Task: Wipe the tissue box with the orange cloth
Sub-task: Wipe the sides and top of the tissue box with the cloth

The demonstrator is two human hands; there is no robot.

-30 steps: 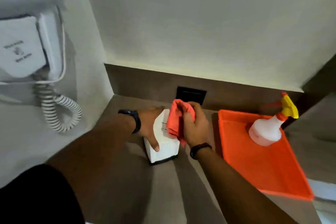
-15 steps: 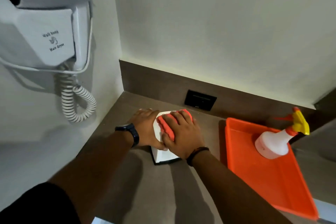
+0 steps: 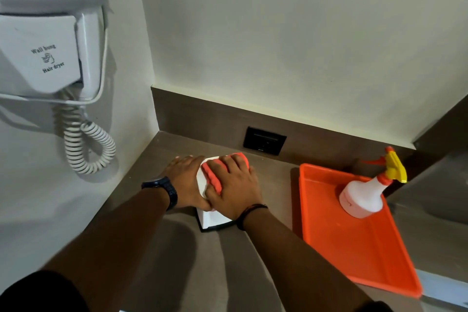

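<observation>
A white tissue box [image 3: 211, 219] with a dark base stands on the brown counter near the corner. My left hand [image 3: 186, 180] lies against its left side, thumb on the near edge, holding it still. My right hand [image 3: 234, 186] presses flat on the box's top with the orange cloth [image 3: 214, 177] folded under the palm and fingers. Only the cloth's left edge and far tip show past the fingers. Most of the box's top is hidden by the two hands.
An orange tray [image 3: 354, 243] lies to the right with a white spray bottle [image 3: 362, 195] with a yellow-orange trigger standing in it. A wall hair dryer [image 3: 50, 58] with a coiled cord hangs at left. A black socket [image 3: 264, 140] sits in the back splash.
My right hand went from holding the bunched cloth above the box to pressing it flat on the top. The left hand stayed on the box's side. The camera view shifted slightly.
</observation>
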